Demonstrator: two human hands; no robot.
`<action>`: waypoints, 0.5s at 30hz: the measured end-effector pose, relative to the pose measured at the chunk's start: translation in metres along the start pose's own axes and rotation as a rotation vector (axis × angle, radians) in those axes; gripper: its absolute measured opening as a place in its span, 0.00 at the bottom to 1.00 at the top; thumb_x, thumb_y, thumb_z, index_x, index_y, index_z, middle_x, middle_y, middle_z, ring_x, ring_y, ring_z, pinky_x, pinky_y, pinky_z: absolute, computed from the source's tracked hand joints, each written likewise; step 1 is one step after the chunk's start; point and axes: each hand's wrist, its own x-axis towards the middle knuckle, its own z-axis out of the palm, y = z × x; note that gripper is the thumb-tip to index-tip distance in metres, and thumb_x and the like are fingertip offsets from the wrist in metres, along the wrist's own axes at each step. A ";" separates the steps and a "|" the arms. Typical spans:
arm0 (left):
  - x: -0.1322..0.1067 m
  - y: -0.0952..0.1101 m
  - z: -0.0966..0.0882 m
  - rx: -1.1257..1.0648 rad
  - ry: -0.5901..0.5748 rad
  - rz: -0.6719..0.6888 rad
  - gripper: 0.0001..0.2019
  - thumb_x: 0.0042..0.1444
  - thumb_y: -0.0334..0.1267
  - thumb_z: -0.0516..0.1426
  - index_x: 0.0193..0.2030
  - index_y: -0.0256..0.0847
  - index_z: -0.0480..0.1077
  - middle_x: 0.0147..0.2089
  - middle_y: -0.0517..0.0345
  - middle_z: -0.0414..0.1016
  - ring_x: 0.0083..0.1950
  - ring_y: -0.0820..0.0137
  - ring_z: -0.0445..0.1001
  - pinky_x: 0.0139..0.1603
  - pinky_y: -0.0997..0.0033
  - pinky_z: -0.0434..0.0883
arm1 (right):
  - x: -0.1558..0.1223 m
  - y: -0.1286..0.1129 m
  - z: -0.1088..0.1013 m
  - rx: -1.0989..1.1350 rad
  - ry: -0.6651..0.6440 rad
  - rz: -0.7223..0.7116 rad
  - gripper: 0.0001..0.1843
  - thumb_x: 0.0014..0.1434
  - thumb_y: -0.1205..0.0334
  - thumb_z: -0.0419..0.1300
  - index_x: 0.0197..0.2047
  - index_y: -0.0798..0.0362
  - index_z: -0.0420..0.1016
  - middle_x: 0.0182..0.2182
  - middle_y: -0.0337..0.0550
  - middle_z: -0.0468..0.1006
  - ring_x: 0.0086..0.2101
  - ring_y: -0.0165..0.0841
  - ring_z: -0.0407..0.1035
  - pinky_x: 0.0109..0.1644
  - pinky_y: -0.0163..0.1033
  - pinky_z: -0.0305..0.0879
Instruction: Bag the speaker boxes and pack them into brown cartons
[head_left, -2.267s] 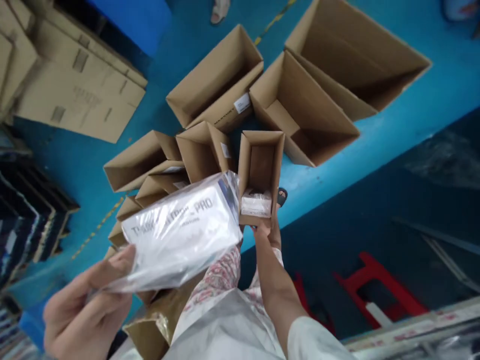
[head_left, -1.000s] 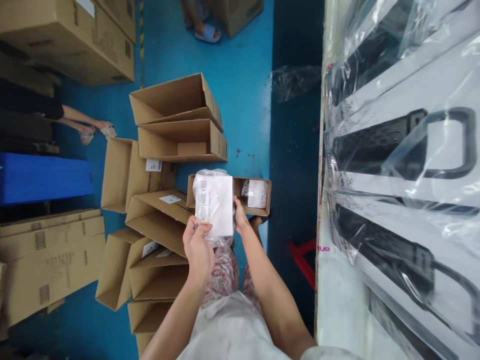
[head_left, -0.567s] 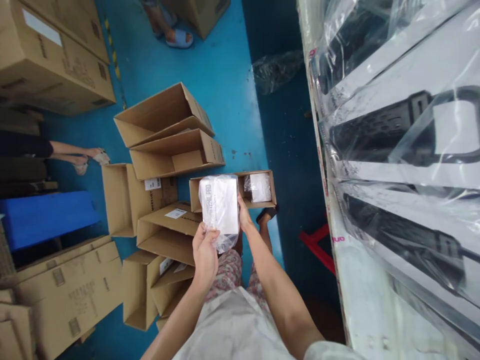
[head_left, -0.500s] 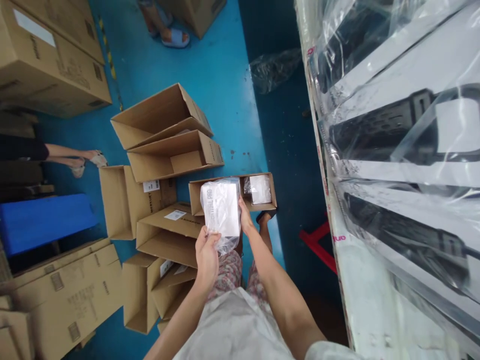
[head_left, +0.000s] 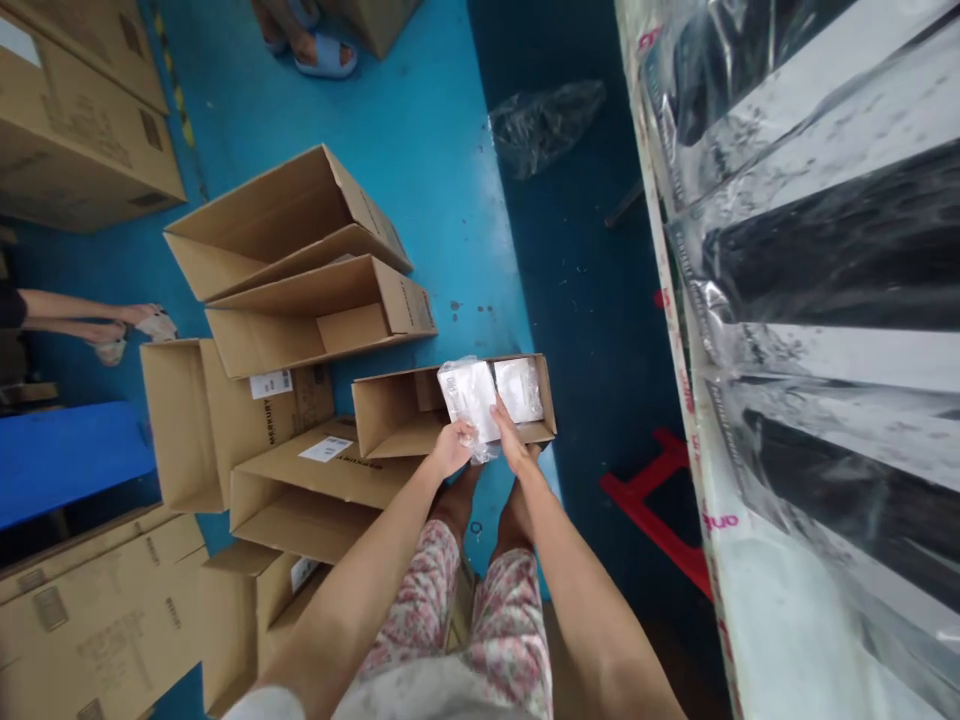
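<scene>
Gripping the lower left corner of a white package (head_left: 469,390) in clear plastic with the left hand (head_left: 451,448), thumb and fingers closed on the wrapping. Touching the same package along its right edge with the right hand (head_left: 514,432), most fingers hidden, so impossible to tell how far closed in that grip. Held at the middle of the frame, over the right half of a narrow open box (head_left: 394,425), slightly tilted. Just to the right, inside the box's right end, a second white package (head_left: 519,388), also in plastic. Left of centre, a cluster of open cartons (head_left: 259,225), some with white labels (head_left: 325,449). At upper left, large closed cartons (head_left: 75,120); at lower left, flattened cardboard (head_left: 105,620), with a blue panel (head_left: 71,460) above. Near the top edge, a person's foot in a pale blue sandal (head_left: 326,55); at the left edge, another person's lower legs (head_left: 75,315). Right of centre, on the blue floor (head_left: 442,150), a crumpled plastic bag (head_left: 547,125) and, lower down, a red plastic frame (head_left: 656,510). Along the right side, plastic-wrapped boxes (head_left: 847,250) printed with black shapes.
</scene>
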 end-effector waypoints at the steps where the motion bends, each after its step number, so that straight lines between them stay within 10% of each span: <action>1: 0.011 -0.002 0.001 0.045 0.003 -0.019 0.08 0.59 0.38 0.64 0.31 0.38 0.72 0.27 0.62 0.71 0.28 0.72 0.70 0.36 0.68 0.74 | -0.007 0.000 -0.001 -0.021 0.004 0.008 0.45 0.55 0.27 0.67 0.69 0.43 0.75 0.78 0.38 0.59 0.79 0.45 0.43 0.84 0.55 0.34; 5: 0.021 -0.004 0.010 0.250 0.057 -0.029 0.14 0.69 0.48 0.62 0.47 0.38 0.76 0.43 0.57 0.79 0.40 0.70 0.78 0.43 0.64 0.79 | -0.057 0.008 0.019 -0.066 0.012 0.043 0.45 0.52 0.25 0.66 0.64 0.47 0.80 0.73 0.47 0.68 0.77 0.48 0.51 0.83 0.54 0.38; 9: -0.025 0.022 0.016 0.456 0.045 0.007 0.17 0.68 0.48 0.63 0.57 0.39 0.75 0.57 0.50 0.80 0.54 0.62 0.80 0.56 0.52 0.80 | -0.139 -0.007 0.049 -0.053 0.001 0.095 0.45 0.44 0.25 0.70 0.57 0.48 0.83 0.67 0.54 0.76 0.70 0.58 0.64 0.79 0.64 0.52; 12: -0.086 0.065 0.019 0.604 0.005 0.074 0.15 0.61 0.45 0.69 0.49 0.38 0.79 0.55 0.47 0.82 0.59 0.56 0.79 0.63 0.48 0.76 | -0.217 -0.082 0.045 -0.011 -0.117 0.055 0.40 0.42 0.33 0.76 0.54 0.44 0.84 0.64 0.52 0.79 0.62 0.59 0.74 0.71 0.68 0.66; 15: -0.176 0.137 0.038 0.721 -0.097 0.189 0.18 0.47 0.44 0.76 0.41 0.40 0.80 0.50 0.44 0.85 0.60 0.47 0.80 0.65 0.46 0.73 | -0.320 -0.213 0.014 -0.113 -0.369 -0.256 0.34 0.57 0.46 0.75 0.66 0.37 0.77 0.67 0.46 0.76 0.67 0.50 0.70 0.75 0.63 0.63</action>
